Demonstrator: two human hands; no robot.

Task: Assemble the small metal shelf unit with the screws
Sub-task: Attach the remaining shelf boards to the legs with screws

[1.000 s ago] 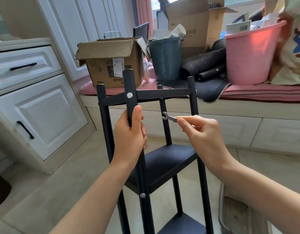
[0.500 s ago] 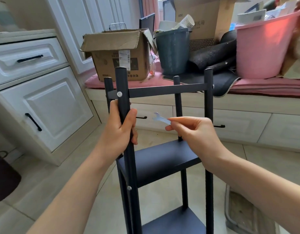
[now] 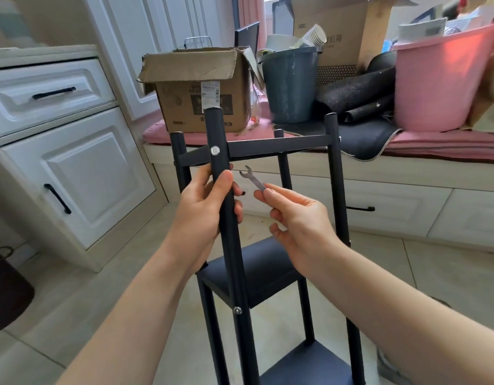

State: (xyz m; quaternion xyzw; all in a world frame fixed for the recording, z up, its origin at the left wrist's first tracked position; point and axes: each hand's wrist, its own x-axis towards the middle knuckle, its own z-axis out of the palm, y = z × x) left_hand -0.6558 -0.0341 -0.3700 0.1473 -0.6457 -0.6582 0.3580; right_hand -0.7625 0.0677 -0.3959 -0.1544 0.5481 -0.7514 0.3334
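The shelf unit (image 3: 256, 262) stands upright on the floor, in front of the window bench, and most of it looks already assembled. Four black posts are standing, a middle shelf board and a lower one sit between them, and a top crossbar (image 3: 279, 142) joins the posts near their upper ends.

On the front post (image 3: 226, 207), the nearest one, two screws are in place: the upper screw (image 3: 215, 151) where the crossbar meets the post, and the lower screw (image 3: 237, 310) at the level of the middle shelf. Whether they are fully tight I cannot tell.

The left hand (image 3: 204, 215) has its grip closed around the front post, just below the upper screw, and steadies the frame. The right hand (image 3: 298, 223) pinches the handle of a small flat wrench (image 3: 252, 177) between thumb and fingertips. The open end of the wrench points up and is just beside the front post, a little below the upper screw, not touching it.

My judgement is that the work is in its late part. What seems left is the tightening of the joints, probably starting with the upper screw. The screws on the back posts are hidden, so I cannot count what remains.
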